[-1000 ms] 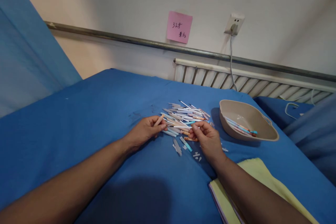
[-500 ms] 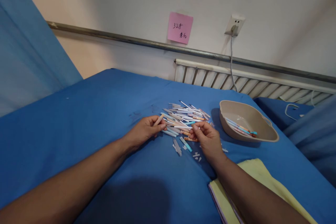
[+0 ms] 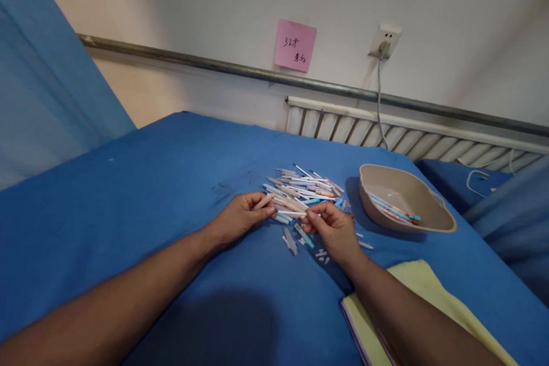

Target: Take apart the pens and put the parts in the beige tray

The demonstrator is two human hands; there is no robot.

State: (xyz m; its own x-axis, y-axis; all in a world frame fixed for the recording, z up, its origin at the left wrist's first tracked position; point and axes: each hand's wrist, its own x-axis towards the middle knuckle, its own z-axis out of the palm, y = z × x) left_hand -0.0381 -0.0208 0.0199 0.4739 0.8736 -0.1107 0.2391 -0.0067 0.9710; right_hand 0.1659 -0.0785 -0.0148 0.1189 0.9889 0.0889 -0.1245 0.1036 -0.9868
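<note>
My left hand [image 3: 245, 215] is closed on a peach-coloured pen barrel [image 3: 263, 202], pinched between thumb and fingers. In my right hand [image 3: 335, 230] a thin white pen refill [image 3: 292, 213] is pinched, its far end close to my left fingertips. Whether the refill touches the barrel I cannot tell. Just beyond both hands lies a pile of pen parts [image 3: 300, 183], white refills and pastel barrels mixed. Nearer to me are a grey pen barrel [image 3: 290, 240], a teal pen barrel [image 3: 304, 235] and several small white pieces [image 3: 321, 254].
A beige plastic basin [image 3: 437, 220] with several pens [image 3: 392, 207] in it stands at the right. A folded yellow cloth [image 3: 412, 274] lies under my right forearm. Blue cloth [image 3: 171, 171] covers the table. Behind it are a radiator [image 3: 338, 123], a metal rail and a plugged-in cable.
My left hand has shifted slightly right with the barrel. My right hand has moved a little left and nearer to me, bringing the refill's end up to the left fingers.
</note>
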